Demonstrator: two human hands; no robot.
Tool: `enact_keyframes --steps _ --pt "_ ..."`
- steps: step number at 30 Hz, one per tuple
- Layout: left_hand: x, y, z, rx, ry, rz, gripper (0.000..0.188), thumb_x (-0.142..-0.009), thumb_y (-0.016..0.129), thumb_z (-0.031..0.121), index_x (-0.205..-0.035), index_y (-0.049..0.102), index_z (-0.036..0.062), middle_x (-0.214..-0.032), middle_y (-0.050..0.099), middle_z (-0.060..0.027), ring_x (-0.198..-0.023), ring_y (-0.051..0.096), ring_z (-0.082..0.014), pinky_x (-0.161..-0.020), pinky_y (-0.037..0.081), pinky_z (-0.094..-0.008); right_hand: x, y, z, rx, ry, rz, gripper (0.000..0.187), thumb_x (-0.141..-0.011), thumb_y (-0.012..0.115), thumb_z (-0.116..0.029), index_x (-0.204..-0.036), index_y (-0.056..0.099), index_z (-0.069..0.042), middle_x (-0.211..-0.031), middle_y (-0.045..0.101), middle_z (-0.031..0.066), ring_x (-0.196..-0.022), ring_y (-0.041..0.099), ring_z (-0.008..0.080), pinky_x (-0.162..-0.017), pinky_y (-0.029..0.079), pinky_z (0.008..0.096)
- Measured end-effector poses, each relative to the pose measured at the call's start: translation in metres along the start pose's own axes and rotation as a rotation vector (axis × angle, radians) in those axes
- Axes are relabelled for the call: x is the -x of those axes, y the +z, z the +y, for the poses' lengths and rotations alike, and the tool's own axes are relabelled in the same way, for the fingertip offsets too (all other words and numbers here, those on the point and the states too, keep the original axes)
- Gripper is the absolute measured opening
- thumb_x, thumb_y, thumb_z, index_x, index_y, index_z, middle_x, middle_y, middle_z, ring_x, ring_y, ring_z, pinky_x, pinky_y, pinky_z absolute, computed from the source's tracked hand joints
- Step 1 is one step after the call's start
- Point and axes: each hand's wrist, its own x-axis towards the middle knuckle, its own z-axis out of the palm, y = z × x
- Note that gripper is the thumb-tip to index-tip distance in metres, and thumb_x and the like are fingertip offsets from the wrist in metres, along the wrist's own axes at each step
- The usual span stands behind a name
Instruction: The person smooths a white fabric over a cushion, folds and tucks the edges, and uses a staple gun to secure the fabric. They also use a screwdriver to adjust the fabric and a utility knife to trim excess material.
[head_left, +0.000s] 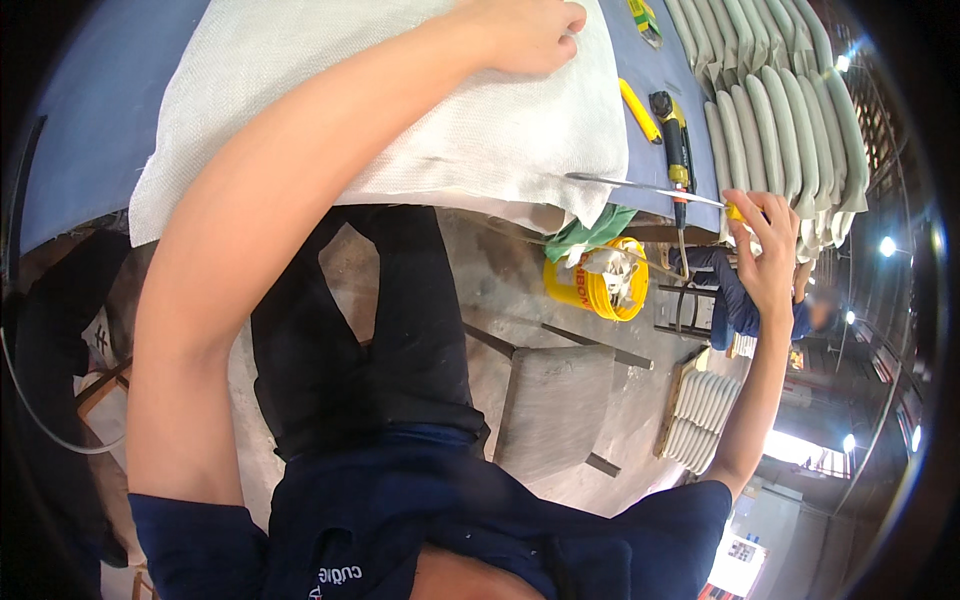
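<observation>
White woven cloth (pixel 400 140) lies over a blue-grey work table (pixel 90 140), with its near edge hanging slightly past the tabletop. My left hand (pixel 530 38) rests on the cloth near its far right side, fingers curled; whatever they pinch is hidden. In my right hand (pixel 765 245), off the table's right end, are scissors (pixel 690 197) with a yellow handle. Their long blades point left, tips over the cloth's near right corner. To the right of the cloth lie a yellow tool like a utility knife (pixel 640 110) and a black power screwdriver (pixel 677 140).
Stacks of grey padded pieces (pixel 790 120) rise beyond the table's right end. A small green-yellow box (pixel 645 22) lies at the far edge. Below stand a yellow bucket (pixel 580 283) of scraps with green cloth (pixel 590 236), and a stool (pixel 555 410). Another person (pixel 740 285) sits further right.
</observation>
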Motion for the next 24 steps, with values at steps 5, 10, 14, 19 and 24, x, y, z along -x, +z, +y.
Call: enact_keyframes --steps 5,10,14,19,24 --pt "0.000 0.006 -0.001 0.009 0.002 0.025 0.025 -0.094 0.060 0.025 -0.106 0.074 0.0094 -0.111 0.073 -0.0169 -0.117 0.065 -0.0364 -0.102 0.043 -0.0598 0.000 0.000 -0.006 0.013 0.043 -0.008 0.033 -0.089 0.081 -0.017 -0.122 0.077 -0.013 -0.104 0.067 0.0054 -0.102 0.062 0.0270 -0.095 0.041 0.0420" --pt "0.000 0.006 -0.005 0.013 -0.006 0.033 0.024 -0.093 0.060 0.025 -0.104 0.075 0.0100 -0.111 0.073 -0.0161 -0.116 0.066 -0.0364 -0.100 0.043 -0.0589 -0.010 0.002 -0.016 0.014 0.010 0.019 0.032 -0.090 0.080 -0.018 -0.121 0.077 -0.013 -0.102 0.067 0.0053 -0.101 0.062 0.0267 -0.093 0.041 0.0420" --pt "-0.001 0.009 -0.004 0.027 0.002 0.019 0.022 -0.093 0.060 0.025 -0.102 0.075 0.0109 -0.110 0.073 -0.0159 -0.115 0.066 -0.0360 -0.100 0.043 -0.0586 -0.006 0.002 -0.016 0.039 0.034 0.005 0.031 -0.091 0.080 -0.019 -0.121 0.077 -0.013 -0.101 0.066 0.0051 -0.100 0.061 0.0266 -0.092 0.041 0.0417" --pt "-0.003 0.012 -0.006 -0.027 -0.005 0.020 0.021 -0.092 0.060 0.025 -0.101 0.075 0.0112 -0.110 0.073 -0.0158 -0.114 0.066 -0.0354 -0.098 0.043 -0.0588 -0.007 0.002 -0.018 0.037 0.019 0.031 0.030 -0.092 0.078 -0.019 -0.122 0.077 -0.013 -0.102 0.066 0.0048 -0.100 0.061 0.0264 -0.093 0.041 0.0415" --pt "-0.002 0.008 -0.006 -0.007 -0.009 0.001 0.022 -0.092 0.060 0.025 -0.101 0.075 0.0110 -0.109 0.073 -0.0160 -0.114 0.067 -0.0353 -0.097 0.043 -0.0586 -0.005 0.002 -0.016 0.023 0.029 0.021 0.030 -0.092 0.078 -0.018 -0.122 0.077 -0.013 -0.102 0.067 0.0049 -0.101 0.060 0.0262 -0.095 0.040 0.0418"
